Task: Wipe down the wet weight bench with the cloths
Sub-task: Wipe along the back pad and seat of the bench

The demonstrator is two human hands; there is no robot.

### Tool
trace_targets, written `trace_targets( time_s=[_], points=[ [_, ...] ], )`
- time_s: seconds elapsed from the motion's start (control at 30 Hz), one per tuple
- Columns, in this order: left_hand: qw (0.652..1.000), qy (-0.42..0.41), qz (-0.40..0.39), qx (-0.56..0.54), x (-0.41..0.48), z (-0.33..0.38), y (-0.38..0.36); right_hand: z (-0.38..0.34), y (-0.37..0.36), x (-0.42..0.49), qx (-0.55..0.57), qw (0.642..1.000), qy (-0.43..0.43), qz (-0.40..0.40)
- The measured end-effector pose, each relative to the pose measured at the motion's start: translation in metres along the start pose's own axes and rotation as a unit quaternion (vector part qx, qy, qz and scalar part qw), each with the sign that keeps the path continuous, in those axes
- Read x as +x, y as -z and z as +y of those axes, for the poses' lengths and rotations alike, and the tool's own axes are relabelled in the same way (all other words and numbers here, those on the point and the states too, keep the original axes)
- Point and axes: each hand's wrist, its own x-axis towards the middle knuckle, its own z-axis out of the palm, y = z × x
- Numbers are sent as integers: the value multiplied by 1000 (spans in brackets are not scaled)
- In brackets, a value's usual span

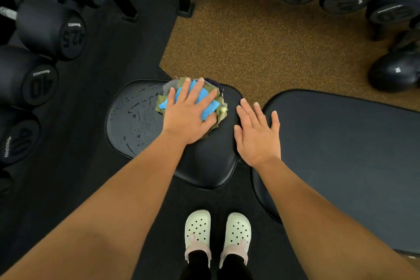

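Two hands down, mid-wipe: left hand (188, 118), fingers straight, is pressing the cloths (210, 108) onto the seat pad (204, 166). Right hand (256, 138) is resting flat and open at the pad's edge. Droplets (136, 113) are sitting leftward, so I'm expecting the next sweep to go that way.

Worktop seat pad (136, 125), centre: black upholstery, smooth, glossy, water beads on left half. Worktop back pad (341, 154), right: same black covering, duller sheen. Cloths (211, 109): soft woven fabric, blue over olive, frayed edges. Floor (261, 41), upper middle: brown, yellow-flecked, grainy, matt. Dumbbells (50, 27), upper left: matt black. Clogs (197, 227): pale smooth plastic, perforated.
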Motion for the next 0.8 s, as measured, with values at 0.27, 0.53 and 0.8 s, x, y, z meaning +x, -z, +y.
trace_targets(
  time_s=[0.27,0.53,0.8],
  points=[
    [992,-129,12,10,-40,9,-4,1,2,0,4,1000,0,-3],
    [1000,-17,-6,13,-15,-14,3,0,2,-1,6,1000,2,-6],
    [990,-142,5,-2,-74,8,-5,0,4,-1,6,1000,5,-11]
  ],
)
